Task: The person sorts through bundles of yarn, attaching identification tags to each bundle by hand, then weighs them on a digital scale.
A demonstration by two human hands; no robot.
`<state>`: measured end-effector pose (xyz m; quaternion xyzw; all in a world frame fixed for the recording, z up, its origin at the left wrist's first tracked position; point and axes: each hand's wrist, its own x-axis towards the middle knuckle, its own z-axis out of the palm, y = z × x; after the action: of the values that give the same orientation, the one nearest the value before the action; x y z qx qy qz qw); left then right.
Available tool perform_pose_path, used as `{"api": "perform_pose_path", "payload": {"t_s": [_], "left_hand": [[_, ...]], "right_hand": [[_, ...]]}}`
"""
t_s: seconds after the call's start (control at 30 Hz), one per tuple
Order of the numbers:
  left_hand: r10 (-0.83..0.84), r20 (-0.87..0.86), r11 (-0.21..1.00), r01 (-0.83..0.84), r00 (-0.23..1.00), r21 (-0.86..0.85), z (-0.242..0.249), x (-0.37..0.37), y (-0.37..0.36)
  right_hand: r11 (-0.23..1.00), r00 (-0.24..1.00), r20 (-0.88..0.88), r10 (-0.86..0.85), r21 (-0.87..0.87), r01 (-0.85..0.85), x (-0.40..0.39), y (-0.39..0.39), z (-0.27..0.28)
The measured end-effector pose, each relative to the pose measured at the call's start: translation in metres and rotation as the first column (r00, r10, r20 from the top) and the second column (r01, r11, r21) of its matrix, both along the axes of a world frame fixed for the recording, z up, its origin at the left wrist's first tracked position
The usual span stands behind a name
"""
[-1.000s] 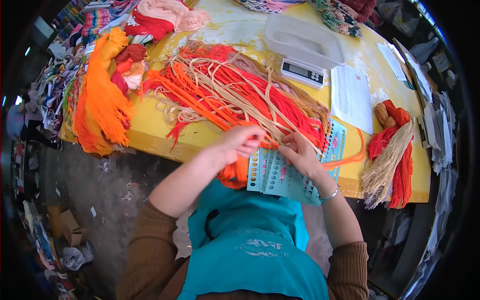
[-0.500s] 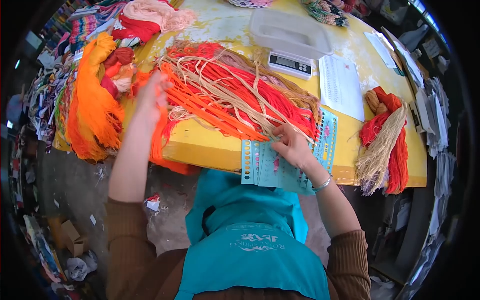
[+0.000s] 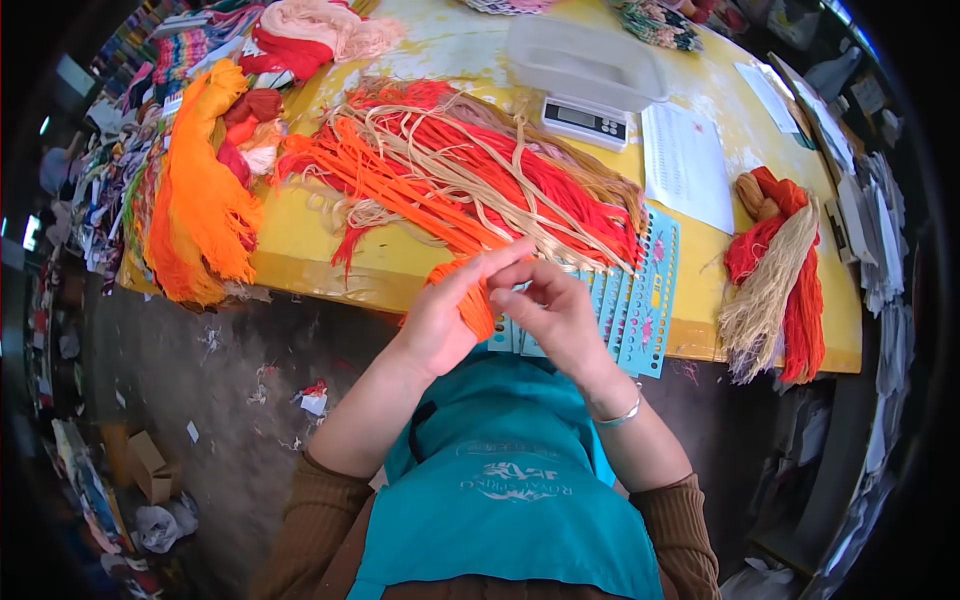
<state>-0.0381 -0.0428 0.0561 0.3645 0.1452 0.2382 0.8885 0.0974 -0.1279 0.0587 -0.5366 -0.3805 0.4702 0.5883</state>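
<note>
At the table's front edge, my left hand (image 3: 440,320) has a bundle of orange embroidery thread (image 3: 477,305) looped against its palm, its fingers stretched toward the right. My right hand (image 3: 553,318) is close beside it, thumb and fingers pinched near the left fingers. What sits in that pinch is too small to make out. Behind both hands lie long orange strands (image 3: 400,205), red threads (image 3: 545,185) and beige threads (image 3: 440,150) in a loose pile. Light blue punched cards (image 3: 655,290) with floral prints lie under the thread ends, jutting past the edge.
On the yellow table (image 3: 320,270) are an orange skein (image 3: 200,200) at left and red and beige skeins (image 3: 785,270) at right. A digital scale (image 3: 585,122), a clear plastic tub (image 3: 590,65) and a printed sheet (image 3: 687,165) stand toward the back.
My left hand has come from the left side of the pile to the middle, bringing the orange thread with it. My right hand has moved slightly left, off the cards, to meet it.
</note>
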Motion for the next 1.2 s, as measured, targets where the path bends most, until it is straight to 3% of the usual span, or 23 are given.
{"api": "perform_pose_path", "payload": {"t_s": [0.17, 0.2, 0.27, 0.4, 0.6, 0.67, 0.9, 0.97, 1.2], "left_hand": [[-0.050, -0.006, 0.998, 0.050, 0.999, 0.046, -0.006, 0.003, -0.010], [-0.049, -0.010, 0.998, 0.049, 0.999, 0.045, -0.007, 0.000, -0.009], [-0.111, -0.048, 0.992, 0.108, 0.993, -0.061, -0.008, -0.004, -0.007], [-0.120, -0.056, 0.989, 0.114, 0.991, -0.098, -0.011, -0.007, -0.006], [0.037, -0.121, 0.996, -0.047, 0.992, -0.076, -0.007, -0.005, -0.011], [0.070, -0.149, 0.997, -0.067, 0.986, 0.024, -0.010, -0.005, -0.012], [-0.003, -0.095, 0.997, -0.004, 0.995, -0.080, -0.012, -0.002, -0.010], [-0.020, -0.005, 0.997, 0.019, 1.000, -0.076, -0.012, 0.003, -0.012], [-0.011, -0.030, 0.996, 0.008, 0.999, -0.093, -0.016, 0.001, -0.015]], "right_hand": [[0.993, 0.923, -0.381, -0.054, -0.121, 0.008, -0.010, -0.009, -0.008], [0.993, 0.922, -0.384, -0.054, -0.121, 0.007, -0.011, -0.010, -0.009], [0.997, 0.867, -0.494, -0.071, -0.068, 0.043, -0.012, -0.013, -0.012], [0.998, 0.898, -0.435, -0.064, -0.035, 0.054, -0.013, -0.017, -0.019], [0.995, 0.897, -0.430, -0.100, -0.038, 0.093, -0.009, -0.019, -0.025], [0.996, 0.915, -0.394, -0.087, -0.023, 0.084, -0.009, -0.018, -0.026], [0.999, 0.940, -0.337, -0.046, -0.031, 0.037, -0.007, -0.016, -0.019], [0.998, 0.973, -0.225, -0.061, -0.020, 0.058, -0.012, -0.012, -0.019], [0.998, 0.994, -0.109, -0.001, -0.063, -0.006, -0.018, -0.014, -0.030]]}}
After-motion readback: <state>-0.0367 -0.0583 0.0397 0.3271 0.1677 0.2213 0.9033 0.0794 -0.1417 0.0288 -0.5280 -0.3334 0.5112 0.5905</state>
